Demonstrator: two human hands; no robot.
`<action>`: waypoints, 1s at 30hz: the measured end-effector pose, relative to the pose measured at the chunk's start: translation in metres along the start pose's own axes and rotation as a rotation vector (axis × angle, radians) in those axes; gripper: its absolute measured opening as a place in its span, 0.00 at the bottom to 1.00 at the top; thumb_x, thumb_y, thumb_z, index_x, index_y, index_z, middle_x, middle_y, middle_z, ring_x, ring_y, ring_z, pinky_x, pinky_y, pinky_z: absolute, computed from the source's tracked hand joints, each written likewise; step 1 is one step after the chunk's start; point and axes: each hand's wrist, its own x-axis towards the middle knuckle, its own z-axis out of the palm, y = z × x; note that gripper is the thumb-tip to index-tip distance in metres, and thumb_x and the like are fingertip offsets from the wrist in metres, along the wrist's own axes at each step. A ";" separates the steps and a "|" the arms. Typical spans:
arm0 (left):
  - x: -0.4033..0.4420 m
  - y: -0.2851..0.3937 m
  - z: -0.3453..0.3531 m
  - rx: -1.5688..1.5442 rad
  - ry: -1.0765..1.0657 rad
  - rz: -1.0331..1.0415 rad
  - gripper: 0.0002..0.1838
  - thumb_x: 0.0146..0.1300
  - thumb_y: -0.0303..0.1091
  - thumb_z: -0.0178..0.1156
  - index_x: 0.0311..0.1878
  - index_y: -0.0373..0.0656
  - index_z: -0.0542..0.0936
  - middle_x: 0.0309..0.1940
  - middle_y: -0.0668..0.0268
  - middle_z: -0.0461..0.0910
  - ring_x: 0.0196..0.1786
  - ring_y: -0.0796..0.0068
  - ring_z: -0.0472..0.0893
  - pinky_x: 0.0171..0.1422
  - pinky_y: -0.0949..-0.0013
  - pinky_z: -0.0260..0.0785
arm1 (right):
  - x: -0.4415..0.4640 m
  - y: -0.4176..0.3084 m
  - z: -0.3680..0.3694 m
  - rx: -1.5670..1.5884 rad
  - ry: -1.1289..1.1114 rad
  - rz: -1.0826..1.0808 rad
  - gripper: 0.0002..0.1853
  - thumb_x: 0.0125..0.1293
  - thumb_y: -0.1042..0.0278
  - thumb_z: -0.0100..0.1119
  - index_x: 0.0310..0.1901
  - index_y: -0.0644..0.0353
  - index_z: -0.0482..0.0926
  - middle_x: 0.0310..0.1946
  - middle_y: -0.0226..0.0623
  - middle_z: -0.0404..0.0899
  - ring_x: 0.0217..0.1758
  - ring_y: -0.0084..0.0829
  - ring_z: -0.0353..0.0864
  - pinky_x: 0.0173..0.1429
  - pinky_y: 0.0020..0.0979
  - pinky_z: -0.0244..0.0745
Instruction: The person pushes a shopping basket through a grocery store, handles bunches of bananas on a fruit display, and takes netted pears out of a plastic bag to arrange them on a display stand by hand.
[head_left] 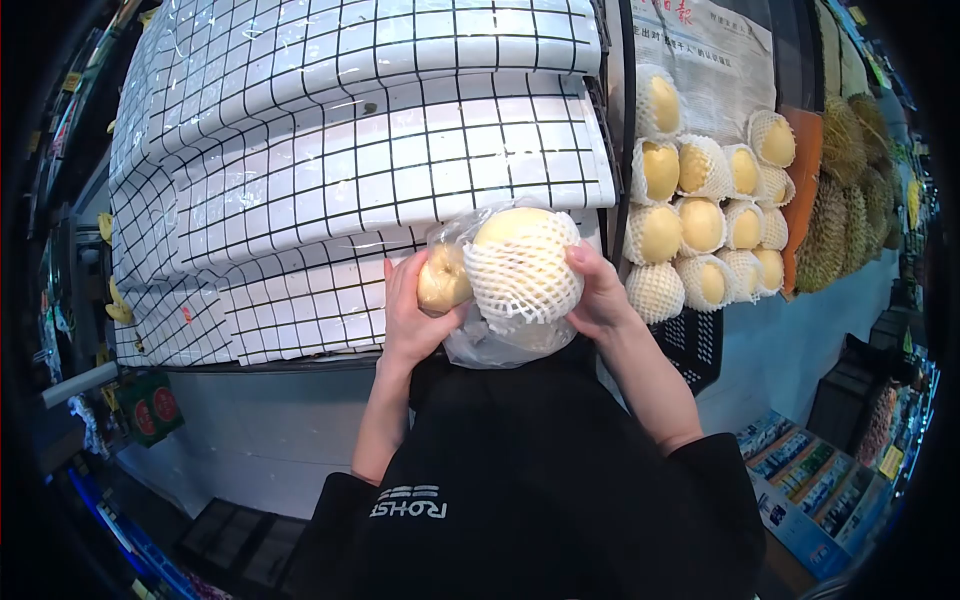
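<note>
In front of my chest, my left hand [410, 305] closes round a smooth golden-yellow pear [442, 280] seen through a clear plastic bag [500, 347]. Beside it, a larger-looking pale yellow pear [522, 262] wears a white foam net sleeve, its bare top facing up. My right hand [600, 290] grips this netted pear from the right side, thumb on the net. The bag spreads below and behind both fruits. Whether the netted pear lies inside the bag or in front of it, I cannot tell. Some fingers of both hands are hidden behind the fruits.
A white checked cloth [370, 150] under clear plastic covers the stand ahead. To the right, several foam-netted yellow fruits [700, 225] sit in rows by a newspaper [705, 60]. Durians [845, 200] lie beyond an orange divider [803, 190]. A black perforated crate [695, 345] juts out below.
</note>
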 end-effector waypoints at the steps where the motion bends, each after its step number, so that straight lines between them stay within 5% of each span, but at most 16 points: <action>1: 0.000 0.001 -0.001 -0.005 0.003 -0.010 0.43 0.43 0.39 0.77 0.64 0.40 0.69 0.56 0.58 0.76 0.61 0.55 0.75 0.77 0.36 0.42 | -0.001 0.000 0.001 0.050 -0.004 0.006 0.37 0.63 0.58 0.63 0.69 0.67 0.61 0.63 0.45 0.72 0.65 0.35 0.75 0.70 0.37 0.70; 11: 0.001 0.014 -0.018 -0.219 0.053 -0.134 0.38 0.54 0.32 0.71 0.68 0.37 0.68 0.64 0.52 0.74 0.68 0.56 0.71 0.78 0.53 0.51 | 0.000 -0.002 0.016 0.064 -0.095 -0.071 0.43 0.60 0.56 0.67 0.72 0.65 0.57 0.65 0.45 0.69 0.69 0.36 0.70 0.73 0.38 0.67; 21: 0.011 0.034 -0.027 -0.478 0.163 -0.077 0.27 0.74 0.24 0.48 0.73 0.31 0.60 0.73 0.49 0.63 0.75 0.59 0.63 0.78 0.61 0.53 | -0.009 0.000 0.027 0.023 0.018 -0.271 0.43 0.61 0.62 0.65 0.74 0.65 0.53 0.64 0.43 0.70 0.68 0.33 0.70 0.73 0.36 0.63; 28: 0.014 0.067 -0.031 -0.358 0.336 -0.091 0.26 0.76 0.32 0.48 0.73 0.30 0.60 0.72 0.48 0.64 0.75 0.58 0.64 0.78 0.58 0.54 | -0.025 -0.003 0.028 -0.049 0.106 -0.261 0.40 0.64 0.69 0.64 0.73 0.66 0.54 0.62 0.41 0.71 0.65 0.29 0.71 0.70 0.33 0.66; 30: 0.012 0.094 -0.033 -0.327 0.306 0.182 0.33 0.71 0.41 0.57 0.72 0.30 0.62 0.72 0.46 0.62 0.75 0.53 0.62 0.78 0.56 0.53 | -0.029 -0.006 0.027 -0.090 0.120 -0.237 0.40 0.63 0.71 0.64 0.74 0.65 0.54 0.64 0.41 0.70 0.67 0.29 0.70 0.71 0.33 0.65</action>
